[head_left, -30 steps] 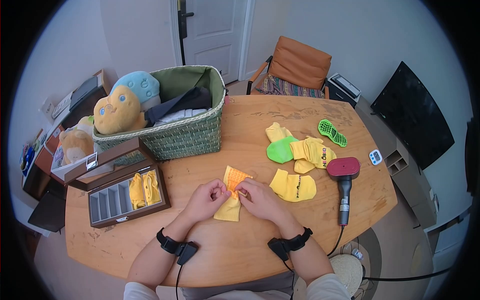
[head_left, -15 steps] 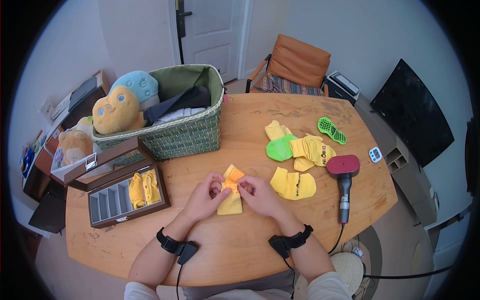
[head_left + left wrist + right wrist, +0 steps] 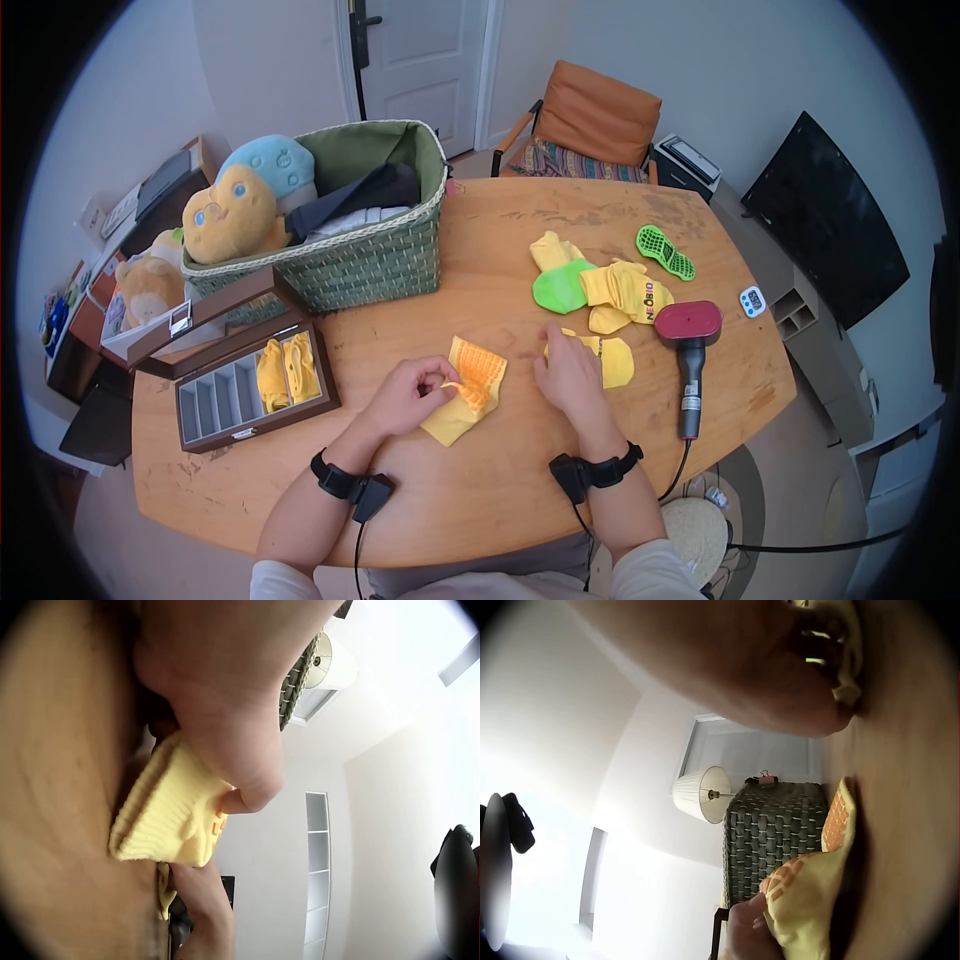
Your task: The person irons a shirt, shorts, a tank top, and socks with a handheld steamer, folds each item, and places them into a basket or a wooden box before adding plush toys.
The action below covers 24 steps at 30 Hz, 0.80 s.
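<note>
My left hand [image 3: 405, 397] pinches a yellow sock [image 3: 455, 422] with an orange grip pattern, which lies partly raised on the table. In the left wrist view the ribbed cuff of this sock [image 3: 161, 817] hangs below the thumb. My right hand [image 3: 570, 378] is apart from it, over the left part of another yellow sock [image 3: 618, 362]. The right wrist view has the fingers of the right hand [image 3: 780, 682] bent at yellow fabric [image 3: 847, 686]; their contact is partly hidden.
A brown box [image 3: 325, 405] with its lid up holds folded yellow socks at the left, before a green woven basket [image 3: 380, 265] of plush toys and clothes. More yellow and green socks [image 3: 560, 288], a green sole-shaped piece [image 3: 665, 252], a corded steamer [image 3: 690, 375] and a timer [image 3: 752, 302] lie rightward.
My right hand has let go of the patterned sock and moved right to the other yellow sock. The patterned sock has spread wider and tilted, with my left hand still pinching it.
</note>
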Tool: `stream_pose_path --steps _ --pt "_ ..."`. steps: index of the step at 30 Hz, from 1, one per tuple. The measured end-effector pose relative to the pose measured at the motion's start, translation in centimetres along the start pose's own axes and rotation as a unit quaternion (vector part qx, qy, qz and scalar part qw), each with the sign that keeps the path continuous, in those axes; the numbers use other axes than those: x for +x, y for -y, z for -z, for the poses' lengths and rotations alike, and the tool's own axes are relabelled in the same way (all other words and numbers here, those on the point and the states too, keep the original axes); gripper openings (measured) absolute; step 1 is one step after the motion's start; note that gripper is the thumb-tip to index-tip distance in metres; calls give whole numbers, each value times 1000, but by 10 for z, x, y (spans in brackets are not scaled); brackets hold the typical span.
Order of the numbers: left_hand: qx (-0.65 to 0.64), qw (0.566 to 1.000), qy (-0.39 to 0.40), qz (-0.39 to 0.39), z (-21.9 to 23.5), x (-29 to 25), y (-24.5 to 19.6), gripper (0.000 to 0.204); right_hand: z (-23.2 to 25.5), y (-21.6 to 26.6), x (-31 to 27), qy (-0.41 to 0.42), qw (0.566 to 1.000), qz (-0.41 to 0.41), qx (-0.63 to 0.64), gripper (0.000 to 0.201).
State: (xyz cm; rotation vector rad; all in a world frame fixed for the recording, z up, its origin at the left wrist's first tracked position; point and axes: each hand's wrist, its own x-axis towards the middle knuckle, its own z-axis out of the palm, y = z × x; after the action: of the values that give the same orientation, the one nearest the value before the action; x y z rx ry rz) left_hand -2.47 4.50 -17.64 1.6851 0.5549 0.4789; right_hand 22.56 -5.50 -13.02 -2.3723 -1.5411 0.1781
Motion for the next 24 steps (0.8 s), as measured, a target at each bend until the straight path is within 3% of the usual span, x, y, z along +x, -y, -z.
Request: stream_pose_path --steps 2,4,5,7,10,11,13,17,19,21,23,24 --pt "22 1000 17 12 2 1 4 20 -6 -4 4 3 1000 30 5 37" --pt "55 998 -23 18 -2 3 -1 18 -7 -3 8 -47 990 110 71 35" --pt "55 998 -23 19 -6 3 -6 18 -4 1 10 -47 990 110 71 35" --pt "81 993 -90 5 -15 2 -21 21 7 12 11 15 954 67 291 25" --pt "74 991 -103 -39 -15 2 -16 31 14 14 8 59 936 98 332 40" --pt "74 991 -106 -39 -14 1 -20 31 16 18 5 61 936 101 331 40" --pt "187 981 -51 12 -12 -2 -32 41 17 25 -5 23 991 86 99 46" --pt "175 983 -51 10 -11 0 -18 52 -6 8 -3 -12 995 89 40 46" --pt "-68 993 -69 -69 -10 2 -17 60 -3 5 4 48 996 51 51 39" --pt "-86 995 -33 -37 -4 2 -26 68 -10 0 8 7 996 68 65 36" --pt "-228 973 -11 -23 -8 1 -37 71 -4 3 10 -35 993 80 81 33" --pt "-193 981 17 -5 -8 -1 -43 68 4 5 14 -35 982 46 177 31"
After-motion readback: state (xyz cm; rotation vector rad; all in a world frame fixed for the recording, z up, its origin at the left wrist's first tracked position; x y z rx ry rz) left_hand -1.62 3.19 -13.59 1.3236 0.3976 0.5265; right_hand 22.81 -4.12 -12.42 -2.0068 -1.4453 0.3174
